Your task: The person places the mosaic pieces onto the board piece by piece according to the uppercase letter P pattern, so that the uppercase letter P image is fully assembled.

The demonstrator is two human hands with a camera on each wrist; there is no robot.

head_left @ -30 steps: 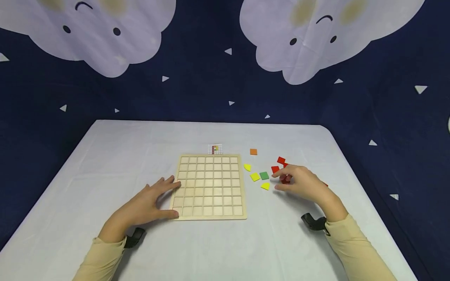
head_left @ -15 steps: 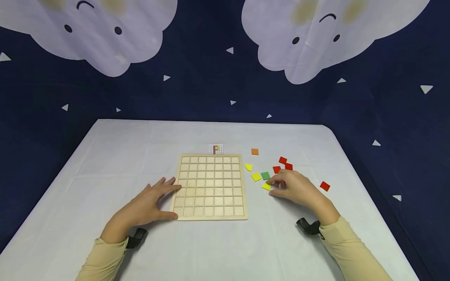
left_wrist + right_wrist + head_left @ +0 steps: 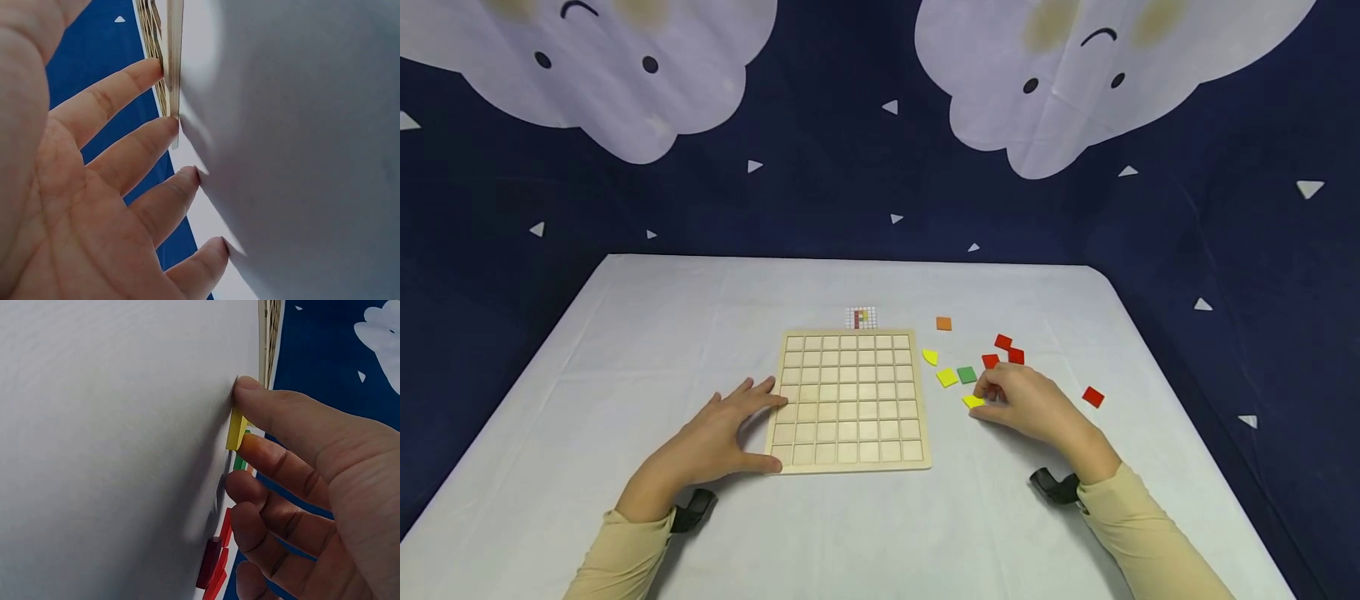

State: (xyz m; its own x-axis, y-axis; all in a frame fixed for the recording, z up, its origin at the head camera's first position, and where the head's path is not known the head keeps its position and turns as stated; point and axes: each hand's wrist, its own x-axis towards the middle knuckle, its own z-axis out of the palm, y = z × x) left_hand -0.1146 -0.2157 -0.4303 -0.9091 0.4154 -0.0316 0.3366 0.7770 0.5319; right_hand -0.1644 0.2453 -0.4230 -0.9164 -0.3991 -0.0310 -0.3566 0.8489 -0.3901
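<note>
– At the left rim of the wooden board [image 3: 847, 410], what is your hand's condition?

– Your left hand [image 3: 715, 437] is released: fingers extended and spread, thumb touching the near left corner, index finger on the left rim.

– And the board itself?

– It lies flat before you on the white cloth [image 3: 865, 533], its face divided into a grid of square cells. Just beyond its far edge is a small card [image 3: 861, 318] bearing a grid with red and yellow marks.

– To the right of it?

– A rounded yellow tile [image 3: 930, 357] lies just beside the right rim. Next you have an orange tile [image 3: 943, 323], farther from you, then a square yellow tile [image 3: 947, 378] close to a green tile [image 3: 967, 375].

– Your right hand [image 3: 1033, 408]?

– Grasping. You pinch the held yellow tile [image 3: 236, 428] between thumb and index finger, on the near side of the green tile; your remaining fingers are bent. Whether the held piece touches the cloth cannot be told.

– Farther right?

– Three red tiles [image 3: 1016, 356] lie close together beyond your knuckles, one partly hidden; a lone red tile [image 3: 1093, 397] lies well apart.
</note>
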